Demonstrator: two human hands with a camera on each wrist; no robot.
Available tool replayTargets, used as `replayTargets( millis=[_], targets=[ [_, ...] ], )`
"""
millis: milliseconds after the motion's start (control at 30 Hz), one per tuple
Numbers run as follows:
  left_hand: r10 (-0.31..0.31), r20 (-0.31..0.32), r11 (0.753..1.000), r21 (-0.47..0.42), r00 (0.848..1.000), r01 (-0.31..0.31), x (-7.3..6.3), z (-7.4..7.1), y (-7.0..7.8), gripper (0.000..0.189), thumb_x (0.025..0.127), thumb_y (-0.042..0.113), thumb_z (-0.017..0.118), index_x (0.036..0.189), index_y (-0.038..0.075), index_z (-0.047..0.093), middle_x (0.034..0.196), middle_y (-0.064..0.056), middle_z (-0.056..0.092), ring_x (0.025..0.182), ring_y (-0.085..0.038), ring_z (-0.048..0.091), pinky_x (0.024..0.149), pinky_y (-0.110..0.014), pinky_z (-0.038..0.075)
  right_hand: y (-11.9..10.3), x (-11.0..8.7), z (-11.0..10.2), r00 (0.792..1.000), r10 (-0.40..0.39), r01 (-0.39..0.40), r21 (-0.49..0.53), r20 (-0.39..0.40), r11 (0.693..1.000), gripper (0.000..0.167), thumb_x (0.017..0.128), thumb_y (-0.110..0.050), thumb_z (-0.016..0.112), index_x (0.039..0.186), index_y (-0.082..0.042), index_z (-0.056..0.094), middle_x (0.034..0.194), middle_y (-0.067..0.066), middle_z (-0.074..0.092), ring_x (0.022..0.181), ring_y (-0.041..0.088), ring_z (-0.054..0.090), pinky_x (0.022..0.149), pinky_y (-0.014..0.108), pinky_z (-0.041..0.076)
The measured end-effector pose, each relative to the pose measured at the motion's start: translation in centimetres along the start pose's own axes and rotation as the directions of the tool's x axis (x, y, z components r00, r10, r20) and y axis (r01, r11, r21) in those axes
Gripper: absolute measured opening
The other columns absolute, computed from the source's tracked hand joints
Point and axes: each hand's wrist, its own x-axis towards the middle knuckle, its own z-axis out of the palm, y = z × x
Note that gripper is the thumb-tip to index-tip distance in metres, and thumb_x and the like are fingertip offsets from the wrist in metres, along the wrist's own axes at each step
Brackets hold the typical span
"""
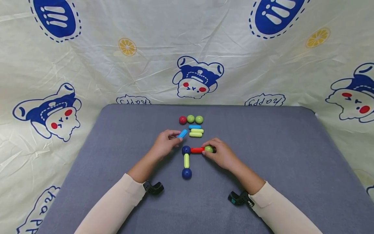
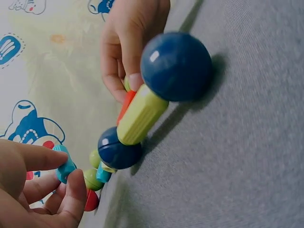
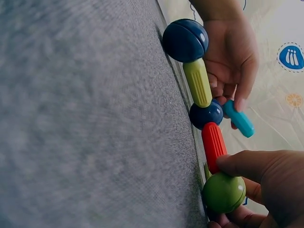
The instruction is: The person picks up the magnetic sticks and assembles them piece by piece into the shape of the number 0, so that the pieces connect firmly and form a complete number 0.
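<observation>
Between thumb and fingers, my left hand (image 1: 165, 143) pinches a light blue magnetic stick (image 1: 182, 133), held up left of the other sticks. My right hand (image 1: 222, 154) grips a green ball (image 3: 224, 192) at the end of a red stick (image 1: 197, 150), its thumb on the stick's end. The red stick's other end meets a dark blue ball (image 1: 186, 149). From that ball a yellow-green stick (image 1: 186, 161) runs toward the near side to a second dark blue ball (image 1: 187, 173). Together these pieces form a right-angled corner on the table.
Behind the hands lie a blue stick (image 1: 194, 127) and two yellow-green sticks (image 1: 195, 135). Farther back, a red ball (image 1: 182, 120) and two green balls (image 1: 199, 119) sit in a row. The grey table (image 1: 263, 139) ends at a printed curtain (image 1: 157, 74).
</observation>
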Motion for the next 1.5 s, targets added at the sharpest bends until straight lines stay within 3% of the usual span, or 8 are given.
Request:
replayTargets(
  millis=[200, 433, 767, 1000, 1133, 1333, 1500],
  targets=[
    [-0.061, 0.026, 0.996, -0.067, 0.998, 0.062, -0.7, -0.3, 0.0, 0.030, 0.093, 0.016, 0.070, 0.121, 0.006, 0.069, 0.100, -0.007, 0.067, 0.071, -0.022, 0.060, 0.058, -0.029, 0.045, -0.1, 0.7, 0.0, 1.000, 0.020, -0.020, -0.027, 0.009, 0.999, 0.020, 0.094, -0.021, 0.072, 0.113, -0.014, 0.073, 0.121, 0.012, 0.064, 0.107, 0.027, 0.059, 0.095, 0.047, 0.048],
    [-0.094, 0.075, 0.992, -0.081, 0.993, 0.100, -1.8, -0.6, -0.1, 0.025, 0.092, 0.016, 0.070, 0.114, 0.005, 0.069, 0.099, -0.006, 0.069, 0.079, -0.024, 0.064, 0.068, -0.030, 0.051, -0.1, 1.8, 0.0, 1.000, 0.023, -0.023, -0.026, 0.003, 0.999, 0.020, 0.095, -0.019, 0.071, 0.114, -0.012, 0.072, 0.120, 0.015, 0.063, 0.106, 0.030, 0.059, 0.095, 0.047, 0.047],
    [-0.087, 0.145, 0.992, -0.081, 0.986, 0.100, -3.3, -0.7, -0.1, 0.036, 0.093, 0.015, 0.070, 0.126, 0.003, 0.066, 0.104, -0.008, 0.069, 0.078, -0.020, 0.063, 0.070, -0.031, 0.053, -0.1, 3.3, -0.4, 0.999, 0.037, -0.037, -0.022, 0.001, 0.999, 0.021, 0.096, -0.018, 0.070, 0.115, -0.010, 0.071, 0.126, 0.019, 0.061, 0.117, 0.036, 0.057, 0.103, 0.053, 0.045],
    [-0.109, 0.196, 0.991, -0.051, 0.975, 0.121, -4.8, -0.7, -0.3, 0.035, 0.094, 0.017, 0.067, 0.125, 0.000, 0.065, 0.101, -0.009, 0.070, 0.081, -0.019, 0.063, 0.076, -0.032, 0.055, -0.1, 3.6, -0.5, 0.999, 0.043, -0.043, -0.021, -0.007, 0.999, 0.022, 0.096, -0.020, 0.070, 0.116, -0.011, 0.071, 0.127, 0.019, 0.061, 0.118, 0.036, 0.057, 0.104, 0.053, 0.044],
    [-0.131, 0.239, 0.986, -0.064, 0.962, 0.151, -5.6, -0.5, -0.6, 0.031, 0.093, 0.016, 0.069, 0.119, -0.001, 0.065, 0.093, -0.006, 0.070, 0.077, -0.016, 0.064, 0.074, -0.031, 0.056, 0.0, 3.6, -0.4, 0.999, 0.046, -0.047, -0.022, -0.009, 0.999, 0.022, 0.096, -0.021, 0.069, 0.116, -0.012, 0.071, 0.128, 0.019, 0.061, 0.118, 0.036, 0.057, 0.104, 0.053, 0.044],
    [-0.124, 0.340, 0.974, -0.138, 0.932, 0.180, -6.8, -0.1, -1.3, 0.030, 0.092, 0.010, 0.072, 0.115, -0.007, 0.063, 0.088, -0.005, 0.072, 0.072, -0.012, 0.067, 0.075, -0.032, 0.061, 0.1, 3.6, -0.2, 0.998, 0.054, -0.055, -0.021, -0.011, 0.998, 0.023, 0.096, -0.021, 0.070, 0.117, -0.013, 0.071, 0.129, 0.018, 0.061, 0.118, 0.036, 0.057, 0.103, 0.053, 0.044],
    [-0.160, 0.397, 0.961, -0.148, 0.904, 0.235, -7.7, 0.1, -1.8, 0.029, 0.092, 0.013, 0.074, 0.112, -0.005, 0.065, 0.085, -0.004, 0.073, 0.070, -0.012, 0.069, 0.073, -0.032, 0.062, 0.2, 3.6, -0.2, 0.998, 0.056, -0.056, -0.016, -0.015, 0.998, 0.023, 0.096, -0.021, 0.070, 0.117, -0.012, 0.071, 0.129, 0.019, 0.061, 0.119, 0.037, 0.056, 0.104, 0.054, 0.044]
  ],
)
